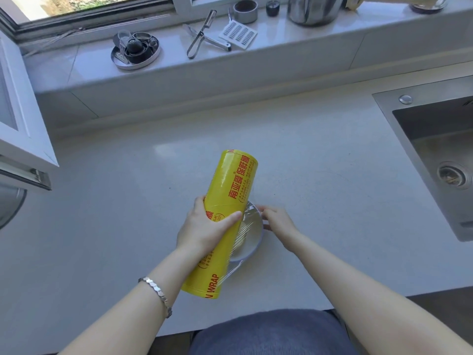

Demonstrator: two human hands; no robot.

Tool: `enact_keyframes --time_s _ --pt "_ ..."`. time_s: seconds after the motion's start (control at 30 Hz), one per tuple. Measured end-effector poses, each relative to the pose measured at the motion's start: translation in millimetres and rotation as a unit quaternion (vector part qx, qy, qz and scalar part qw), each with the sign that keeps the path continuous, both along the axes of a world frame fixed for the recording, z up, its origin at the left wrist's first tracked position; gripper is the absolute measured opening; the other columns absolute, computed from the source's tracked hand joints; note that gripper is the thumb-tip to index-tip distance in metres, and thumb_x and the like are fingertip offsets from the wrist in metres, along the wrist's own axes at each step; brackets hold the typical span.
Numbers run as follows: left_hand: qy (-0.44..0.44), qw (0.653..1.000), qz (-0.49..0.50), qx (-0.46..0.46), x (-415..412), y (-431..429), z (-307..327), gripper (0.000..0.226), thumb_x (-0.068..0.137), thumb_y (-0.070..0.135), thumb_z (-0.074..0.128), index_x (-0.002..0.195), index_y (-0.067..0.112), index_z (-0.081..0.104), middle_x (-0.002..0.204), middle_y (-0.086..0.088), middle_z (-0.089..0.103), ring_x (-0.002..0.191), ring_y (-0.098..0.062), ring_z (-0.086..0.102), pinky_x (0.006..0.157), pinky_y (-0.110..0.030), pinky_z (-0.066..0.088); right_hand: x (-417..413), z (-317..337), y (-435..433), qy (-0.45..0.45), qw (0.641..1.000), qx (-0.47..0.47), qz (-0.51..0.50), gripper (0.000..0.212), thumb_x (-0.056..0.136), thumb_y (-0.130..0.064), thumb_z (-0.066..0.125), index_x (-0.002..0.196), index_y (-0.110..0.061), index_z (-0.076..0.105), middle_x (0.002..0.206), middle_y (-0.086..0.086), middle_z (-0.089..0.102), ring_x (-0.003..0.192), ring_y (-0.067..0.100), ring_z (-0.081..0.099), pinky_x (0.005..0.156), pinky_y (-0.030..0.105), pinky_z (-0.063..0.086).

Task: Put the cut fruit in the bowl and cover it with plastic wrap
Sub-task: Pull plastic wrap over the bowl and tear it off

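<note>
A big yellow roll of plastic wrap (229, 201) with red lettering is held tilted above the counter by my left hand (204, 229), which grips its middle. Under and to the right of the roll sits a white bowl (252, 245); pale cut fruit shows faintly inside it. A clear sheet of film (243, 233) runs from the roll across the bowl. My right hand (277, 222) rests at the bowl's right rim, fingers pinching the edge of the film. The roll hides the bowl's left half.
A steel sink (435, 155) lies at the right. The raised window ledge (179, 70) behind holds a round metal tray (135, 51), tongs and a peeler (202, 34), a grater, a tin and a steel pot (314, 8). An open window frame (23, 139) juts in at left.
</note>
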State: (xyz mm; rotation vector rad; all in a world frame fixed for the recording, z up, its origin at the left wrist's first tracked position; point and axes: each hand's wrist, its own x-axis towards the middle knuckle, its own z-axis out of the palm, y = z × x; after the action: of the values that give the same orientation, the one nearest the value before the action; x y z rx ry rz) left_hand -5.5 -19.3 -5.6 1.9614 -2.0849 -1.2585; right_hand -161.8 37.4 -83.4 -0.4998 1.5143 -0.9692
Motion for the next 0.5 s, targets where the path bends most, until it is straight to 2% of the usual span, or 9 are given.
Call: enact_keyframes --time_s 0.03,0.1,0.2,0.27,0.33,0.4,0.5 --pt "0.002 1.0 0.002 0.004 0 -1 0 0.086 0.065 0.068 0.064 0.133 0.028 0.029 0.124 -0.002 0.055 0.105 -0.025 0.057 0.087 -0.045 0.052 1 1 1 -0.002 1.0 -0.002 0.009 0.032 0.092 -0.009 0.037 0.112 -0.009 0.063 0.097 0.001 0.064 0.087 0.01 0.058 0.071 0.016 0.048" --pt "0.021 0.999 0.011 0.029 2 -4 1 0.08 0.072 0.064 0.06 0.136 0.028 0.028 0.126 -0.003 0.055 0.106 -0.025 0.057 0.089 -0.045 0.051 5 0 5 0.038 0.998 -0.017 0.042 0.033 0.097 -0.019 0.036 0.12 -0.013 0.058 0.103 -0.001 0.062 0.088 0.005 0.056 0.078 0.017 0.046" --pt "0.058 0.995 0.024 0.081 4 -10 5 0.064 0.082 0.048 0.059 0.135 0.025 0.03 0.122 -0.004 0.057 0.101 -0.025 0.059 0.087 -0.04 0.05 11 -3 6 0.151 0.985 -0.029 0.084 0.035 0.097 -0.019 0.033 0.122 -0.014 0.057 0.112 0.009 0.065 0.101 0.021 0.06 0.093 0.036 0.047" --pt "0.057 0.994 0.019 0.093 3 -10 8 0.067 0.079 0.046 0.064 0.134 0.024 0.032 0.113 0.002 0.056 0.098 -0.023 0.059 0.083 -0.037 0.05 11 -2 7 0.237 0.967 -0.014 0.093 0.033 0.097 -0.017 0.033 0.117 -0.011 0.06 0.115 0.013 0.066 0.107 0.028 0.059 0.087 0.032 0.044" --pt "0.02 0.998 0.01 0.064 11 -7 9 0.08 0.071 0.057 0.066 0.135 0.025 0.032 0.115 0.002 0.054 0.103 -0.024 0.058 0.087 -0.039 0.05 13 -2 8 0.29 0.953 -0.014 0.091 0.032 0.097 -0.016 0.034 0.107 -0.007 0.062 0.111 0.016 0.067 0.104 0.029 0.059 0.075 0.029 0.039" --pt "-0.046 0.999 0.024 0.012 22 -5 8 0.091 0.06 0.068 0.063 0.136 0.027 0.032 0.121 -0.007 0.053 0.113 -0.029 0.053 0.095 -0.046 0.047 15 -4 9 0.309 0.947 -0.011 0.088 0.031 0.096 -0.016 0.034 0.099 -0.005 0.062 0.105 0.019 0.067 0.098 0.031 0.059 0.068 0.028 0.033" --pt "-0.095 0.99 0.093 -0.043 34 2 10 0.095 0.063 0.067 0.065 0.138 0.021 0.028 0.125 -0.016 0.044 0.123 -0.034 0.039 0.1 -0.045 0.039 19 -6 8 0.317 0.945 -0.008 0.074 0.03 0.096 -0.014 0.034 0.1 -0.003 0.062 0.104 0.02 0.066 0.097 0.033 0.058 0.066 0.028 0.03"
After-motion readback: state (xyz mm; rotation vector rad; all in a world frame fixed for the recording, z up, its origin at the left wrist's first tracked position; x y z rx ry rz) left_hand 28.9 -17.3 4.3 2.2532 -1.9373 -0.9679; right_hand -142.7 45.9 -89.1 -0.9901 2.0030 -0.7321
